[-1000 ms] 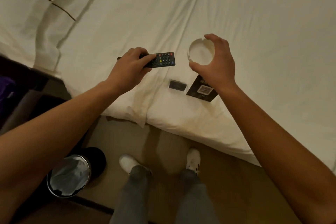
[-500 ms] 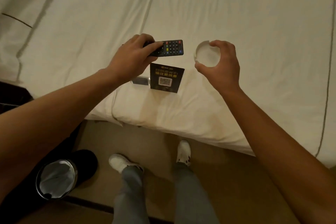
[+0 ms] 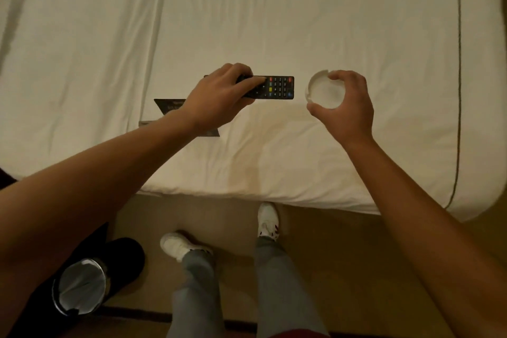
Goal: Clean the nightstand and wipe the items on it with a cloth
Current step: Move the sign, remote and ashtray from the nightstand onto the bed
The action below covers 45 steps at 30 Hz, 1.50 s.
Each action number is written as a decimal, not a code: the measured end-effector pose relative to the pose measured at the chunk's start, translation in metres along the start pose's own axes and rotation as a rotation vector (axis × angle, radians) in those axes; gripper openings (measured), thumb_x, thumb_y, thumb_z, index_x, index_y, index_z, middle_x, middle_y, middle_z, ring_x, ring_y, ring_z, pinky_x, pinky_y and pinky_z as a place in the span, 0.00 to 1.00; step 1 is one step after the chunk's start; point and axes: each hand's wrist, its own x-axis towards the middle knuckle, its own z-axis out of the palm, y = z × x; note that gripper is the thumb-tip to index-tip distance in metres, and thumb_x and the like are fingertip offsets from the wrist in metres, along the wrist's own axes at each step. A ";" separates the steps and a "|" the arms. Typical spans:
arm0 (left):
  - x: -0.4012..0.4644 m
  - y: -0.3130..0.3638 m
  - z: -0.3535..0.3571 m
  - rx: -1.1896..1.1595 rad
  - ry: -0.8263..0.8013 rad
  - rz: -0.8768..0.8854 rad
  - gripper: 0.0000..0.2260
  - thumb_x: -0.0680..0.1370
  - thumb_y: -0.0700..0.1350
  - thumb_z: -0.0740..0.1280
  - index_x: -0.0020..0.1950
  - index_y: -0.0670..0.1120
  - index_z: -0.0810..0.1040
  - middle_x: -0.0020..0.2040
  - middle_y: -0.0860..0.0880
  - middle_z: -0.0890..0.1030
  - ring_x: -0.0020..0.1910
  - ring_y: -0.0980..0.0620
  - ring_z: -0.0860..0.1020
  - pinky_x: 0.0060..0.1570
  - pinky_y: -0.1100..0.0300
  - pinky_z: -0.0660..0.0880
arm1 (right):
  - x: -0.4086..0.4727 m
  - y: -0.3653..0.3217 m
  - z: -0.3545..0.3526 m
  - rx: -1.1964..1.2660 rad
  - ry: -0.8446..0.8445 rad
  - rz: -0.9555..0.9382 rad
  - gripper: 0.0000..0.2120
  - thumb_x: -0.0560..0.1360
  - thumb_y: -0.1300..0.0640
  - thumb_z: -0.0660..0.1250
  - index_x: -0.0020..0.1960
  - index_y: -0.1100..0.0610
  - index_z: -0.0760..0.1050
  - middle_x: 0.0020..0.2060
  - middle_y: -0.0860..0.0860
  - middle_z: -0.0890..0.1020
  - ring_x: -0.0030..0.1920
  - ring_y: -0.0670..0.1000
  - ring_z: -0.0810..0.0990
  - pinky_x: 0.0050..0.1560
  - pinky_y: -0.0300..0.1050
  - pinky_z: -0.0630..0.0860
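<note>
My left hand [image 3: 219, 96] grips a black remote control [image 3: 277, 88] with coloured buttons, held low over the white bed [image 3: 274, 22]. Just to its right, my right hand [image 3: 345, 107] holds a round white ashtray [image 3: 323, 90] by its rim. A black card [image 3: 168, 107] lies flat on the bed, mostly covered by my left forearm. A small dark object [image 3: 145, 123] lies next to the card's left edge. No cloth or nightstand is in view.
A black waste bin [image 3: 82, 285] with a shiny rim and a liner stands on the floor at the lower left. My legs and white shoes [image 3: 178, 245] stand close to the bed's edge. A dark seam [image 3: 459, 63] runs down the sheet at the right.
The view has swung to the right along the bed. Both hands still hold their objects, and the card now lies under my left forearm instead of between my hands.
</note>
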 end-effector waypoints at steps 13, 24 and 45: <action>0.007 0.033 0.103 -0.089 -0.173 -0.121 0.21 0.80 0.44 0.69 0.73 0.45 0.74 0.63 0.41 0.77 0.60 0.39 0.77 0.46 0.47 0.77 | -0.026 0.090 0.008 -0.079 -0.105 0.048 0.32 0.64 0.47 0.80 0.66 0.48 0.73 0.66 0.45 0.76 0.64 0.52 0.75 0.60 0.44 0.72; 0.000 0.020 0.153 -0.159 -0.227 -0.212 0.21 0.79 0.42 0.70 0.72 0.46 0.76 0.63 0.42 0.78 0.62 0.40 0.76 0.50 0.47 0.76 | -0.029 0.109 0.056 -0.155 -0.220 0.062 0.35 0.64 0.47 0.81 0.68 0.48 0.73 0.68 0.45 0.76 0.68 0.52 0.73 0.67 0.50 0.72; -0.010 -0.001 0.181 -0.168 -0.223 -0.230 0.18 0.79 0.42 0.70 0.70 0.44 0.78 0.62 0.41 0.79 0.63 0.39 0.75 0.59 0.46 0.74 | -0.042 0.112 0.086 -0.277 -0.219 0.047 0.40 0.67 0.48 0.80 0.74 0.50 0.67 0.74 0.50 0.72 0.73 0.55 0.70 0.70 0.55 0.70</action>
